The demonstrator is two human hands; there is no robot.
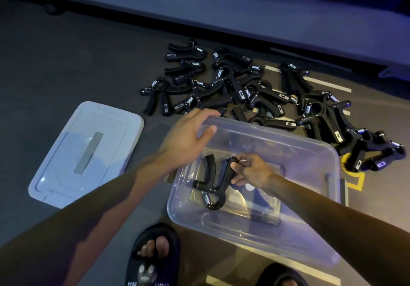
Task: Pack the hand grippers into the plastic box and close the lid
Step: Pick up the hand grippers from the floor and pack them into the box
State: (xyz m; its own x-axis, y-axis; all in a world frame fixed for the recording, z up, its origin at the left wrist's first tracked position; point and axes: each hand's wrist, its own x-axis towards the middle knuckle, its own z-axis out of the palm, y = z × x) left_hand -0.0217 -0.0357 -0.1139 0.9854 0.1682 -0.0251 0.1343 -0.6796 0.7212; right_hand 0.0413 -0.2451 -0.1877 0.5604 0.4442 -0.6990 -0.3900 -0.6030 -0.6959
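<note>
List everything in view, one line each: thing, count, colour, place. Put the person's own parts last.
box: one, clear plastic, open, on the floor in front of the person.
held gripper: one, black with a steel spring, inside the box.
gripper pile: many, too tangled to count, black, on the floor beyond and right of the box.
lid: one, pale translucent with a grey strip, flat on the floor left of the box.
floor markings: white and yellow lines, right side.
sandals: two, black, bottom edge.
left hand: open, reaching over the box's far left corner towards the pile.
right hand: inside the box, gripping the held gripper.
</note>
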